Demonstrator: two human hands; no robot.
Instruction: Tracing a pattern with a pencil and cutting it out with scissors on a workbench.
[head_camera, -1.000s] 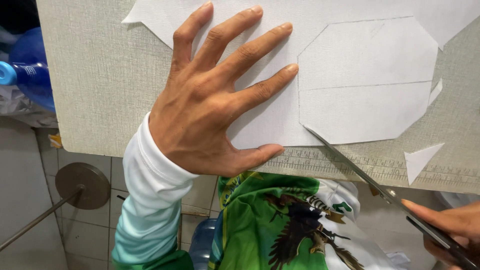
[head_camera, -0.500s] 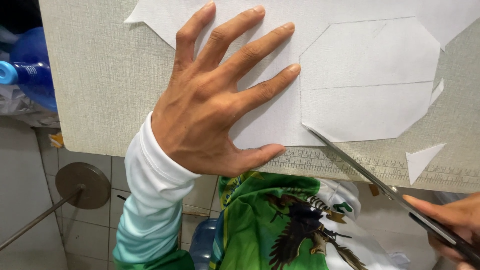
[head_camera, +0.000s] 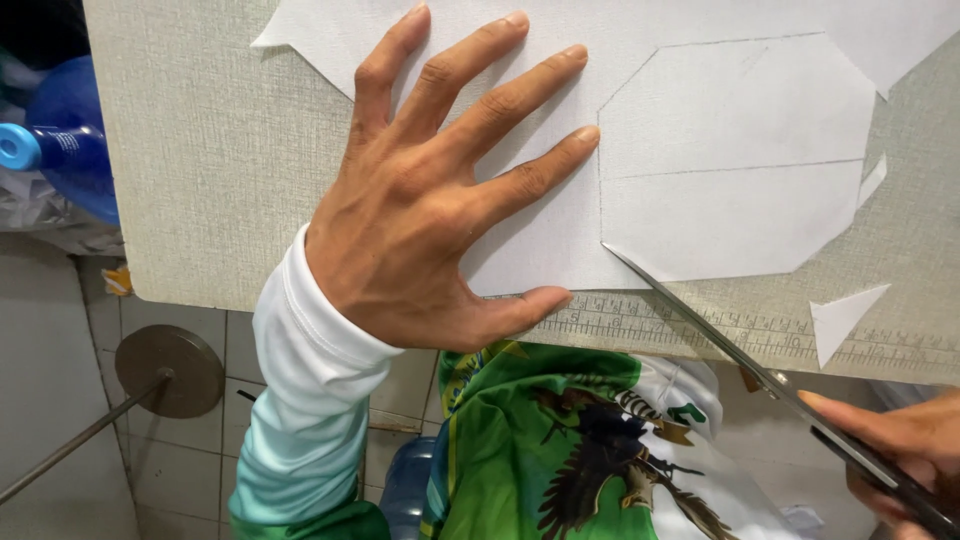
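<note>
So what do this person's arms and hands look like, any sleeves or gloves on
Both hands are bare, no gloves or rings visible. The left hand comes out of a long, snug sleeve, white at the cuff and fading to teal-green up the arm. Of the right hand only fingers show at the frame edge; no sleeve is visible.

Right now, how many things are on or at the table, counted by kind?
Hands: 2, left hand flat on the paper, right hand holding the scissors
Scissors: 1, tip at the drawn outline
Large paper sheets: 1
Loose paper scraps: 2, a triangle and a sliver
Rulers: 1, along the table edge
Total: 7
</note>
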